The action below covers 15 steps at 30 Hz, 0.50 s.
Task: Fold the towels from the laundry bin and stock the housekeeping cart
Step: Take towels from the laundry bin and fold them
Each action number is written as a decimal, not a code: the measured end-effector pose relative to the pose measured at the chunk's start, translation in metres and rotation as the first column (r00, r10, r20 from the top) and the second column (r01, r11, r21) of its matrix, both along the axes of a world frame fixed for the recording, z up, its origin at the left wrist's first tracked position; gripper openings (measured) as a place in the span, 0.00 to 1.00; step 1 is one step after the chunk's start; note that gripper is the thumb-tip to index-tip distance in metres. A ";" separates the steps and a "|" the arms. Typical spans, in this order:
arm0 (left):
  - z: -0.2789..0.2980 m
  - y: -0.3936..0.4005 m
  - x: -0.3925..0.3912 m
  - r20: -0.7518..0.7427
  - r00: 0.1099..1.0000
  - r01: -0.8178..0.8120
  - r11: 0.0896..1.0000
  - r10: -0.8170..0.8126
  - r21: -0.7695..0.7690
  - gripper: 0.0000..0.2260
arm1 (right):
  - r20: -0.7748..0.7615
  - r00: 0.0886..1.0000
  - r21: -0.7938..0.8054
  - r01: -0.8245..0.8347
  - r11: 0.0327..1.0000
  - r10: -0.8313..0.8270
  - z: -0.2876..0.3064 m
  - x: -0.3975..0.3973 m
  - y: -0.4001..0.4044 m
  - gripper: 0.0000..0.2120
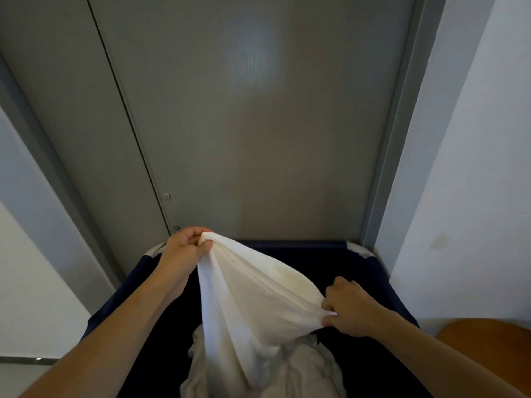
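Early stage, we'd say. Left hand (184,248) at 11 o'clock and right hand (344,308) at 3 o'clock each pinch the white towel (253,291), stretched above the bin (359,271). More linen (301,369) remains inside. Nothing folded; no cart visible.

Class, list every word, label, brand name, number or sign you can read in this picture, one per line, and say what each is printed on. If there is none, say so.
None: no readable text shows anywhere in this view.
White towel, held by the left hand and right hand: no tag or print visible.
Dark blue laundry bin: no label visible.
Grey door: no sign or number.
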State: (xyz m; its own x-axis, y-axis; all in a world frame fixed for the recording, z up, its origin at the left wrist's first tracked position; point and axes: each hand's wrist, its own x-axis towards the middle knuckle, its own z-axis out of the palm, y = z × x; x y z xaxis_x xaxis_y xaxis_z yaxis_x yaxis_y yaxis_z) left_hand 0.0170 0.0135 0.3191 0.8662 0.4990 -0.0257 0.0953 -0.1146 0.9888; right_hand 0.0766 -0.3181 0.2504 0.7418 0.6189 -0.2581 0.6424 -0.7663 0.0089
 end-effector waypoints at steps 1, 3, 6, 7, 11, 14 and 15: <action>-0.002 0.005 0.000 0.000 1.000 -0.007 1.000 0.007 -0.011 0.08 | -0.008 1.000 -0.021 -0.008 1.000 0.007 -0.003 0.000 -0.003 0.17; -0.003 0.010 0.000 0.010 1.000 -0.001 1.000 0.002 -0.023 0.08 | -0.009 1.000 -0.051 -0.030 0.998 0.029 -0.009 -0.003 -0.003 0.18; -0.004 0.012 0.000 0.019 1.000 0.015 1.000 -0.015 -0.023 0.08 | 0.028 0.994 -0.118 -0.099 0.988 0.103 -0.020 -0.007 0.007 0.25; -0.004 0.012 0.000 0.021 1.000 0.014 1.000 -0.013 -0.022 0.08 | 0.028 0.993 -0.128 -0.108 0.986 0.113 -0.024 -0.007 0.010 0.27; -0.006 0.022 0.000 0.019 0.999 -0.025 1.000 0.026 -0.019 0.08 | 0.002 0.998 -0.025 -0.059 0.998 0.059 -0.034 -0.005 0.014 0.28; -0.008 0.035 -0.002 0.014 0.997 -0.071 0.997 0.071 -0.012 0.08 | -0.054 0.998 0.235 0.030 0.972 -0.017 -0.026 -0.001 0.009 0.19; -0.009 0.039 -0.002 0.013 0.996 -0.085 0.996 0.085 -0.011 0.08 | -0.091 0.995 0.363 0.077 0.929 -0.047 -0.022 0.002 0.006 0.14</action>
